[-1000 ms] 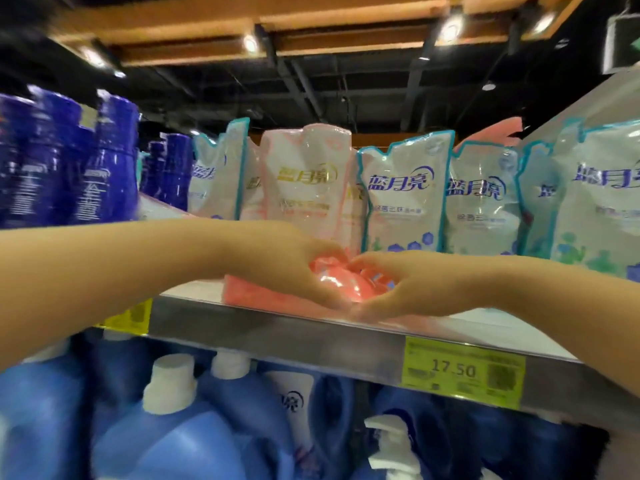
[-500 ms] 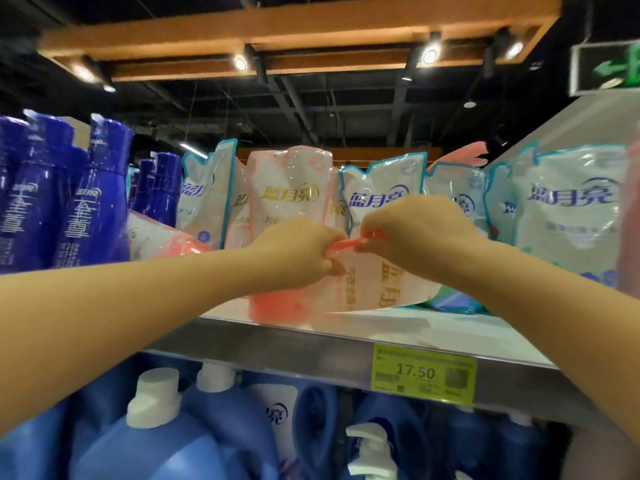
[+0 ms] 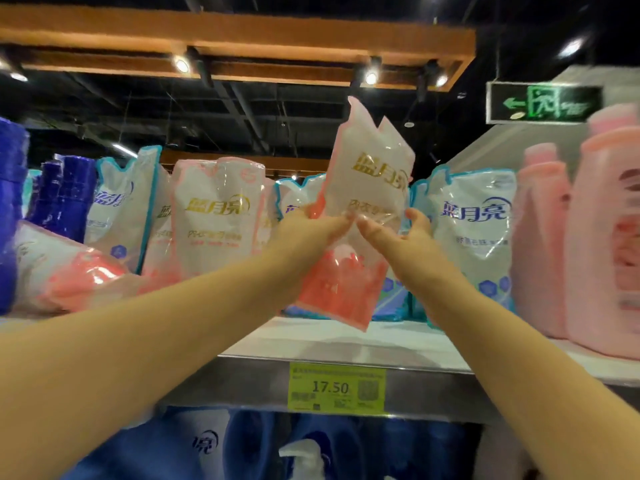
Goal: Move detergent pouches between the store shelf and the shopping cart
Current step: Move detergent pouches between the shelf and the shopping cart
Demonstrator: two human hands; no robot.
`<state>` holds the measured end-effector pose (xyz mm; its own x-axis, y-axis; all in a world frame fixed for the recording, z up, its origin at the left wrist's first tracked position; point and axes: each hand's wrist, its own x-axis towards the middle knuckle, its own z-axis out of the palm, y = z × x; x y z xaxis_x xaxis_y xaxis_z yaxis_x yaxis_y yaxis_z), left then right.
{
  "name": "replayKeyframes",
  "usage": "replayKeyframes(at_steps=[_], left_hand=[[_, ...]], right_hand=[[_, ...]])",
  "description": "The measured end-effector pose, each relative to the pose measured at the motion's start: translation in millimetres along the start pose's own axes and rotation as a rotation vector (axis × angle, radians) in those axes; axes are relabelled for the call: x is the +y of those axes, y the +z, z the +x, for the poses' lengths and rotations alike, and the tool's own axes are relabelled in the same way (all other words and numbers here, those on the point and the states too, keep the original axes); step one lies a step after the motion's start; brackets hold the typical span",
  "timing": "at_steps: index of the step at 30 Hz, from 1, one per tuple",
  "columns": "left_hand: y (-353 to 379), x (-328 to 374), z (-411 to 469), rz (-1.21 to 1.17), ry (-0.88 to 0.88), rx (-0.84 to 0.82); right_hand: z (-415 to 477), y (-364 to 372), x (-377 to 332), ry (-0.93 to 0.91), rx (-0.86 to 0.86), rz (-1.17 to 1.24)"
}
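Pink pouch (image 3: 367,216): upright, straight above the price tag (image 3: 336,388) at the shelf (image 3: 346,344) front; pink liquid sags into its lower half.
Left hand (image 3: 311,233): fingers curled round its left edge, likely steadying floppy film.
Right hand (image 3: 398,237): thumb in front, fingers behind the right edge, sharing the weight.
Standing pouches (image 3: 214,220): pink- and blue-trimmed, rowed behind, above the tag.
Toppled pouch (image 3: 69,271): lying up-left of the tag.
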<state>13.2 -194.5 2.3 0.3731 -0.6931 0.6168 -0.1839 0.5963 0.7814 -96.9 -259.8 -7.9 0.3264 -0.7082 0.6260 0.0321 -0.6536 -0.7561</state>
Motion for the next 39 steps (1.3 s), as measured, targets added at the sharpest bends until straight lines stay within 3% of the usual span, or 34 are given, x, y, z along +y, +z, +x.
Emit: replayKeyframes(at_steps=[3,10,19,27,39], left_hand=[[18,-4,-8,-0.121,-0.011,-0.067],[48,-24,-16,-0.265,-0.054,-0.142],[119,10,-67,-0.396,0.099,-0.315],[259,25,-186,-0.564,-0.102,-0.468],[520,23,-386,-0.724,-0.371,-0.899]], right_hand=[[1,-5,5,0.015,0.070,0.101],[-10,-33,9,-0.043,0.231,0.093],[-76,-111,-29,-0.216,0.361,0.052],[-208,-254,-36,-0.067,0.562,-0.159],[-429,-492,-29,0.220,0.957,-0.485]])
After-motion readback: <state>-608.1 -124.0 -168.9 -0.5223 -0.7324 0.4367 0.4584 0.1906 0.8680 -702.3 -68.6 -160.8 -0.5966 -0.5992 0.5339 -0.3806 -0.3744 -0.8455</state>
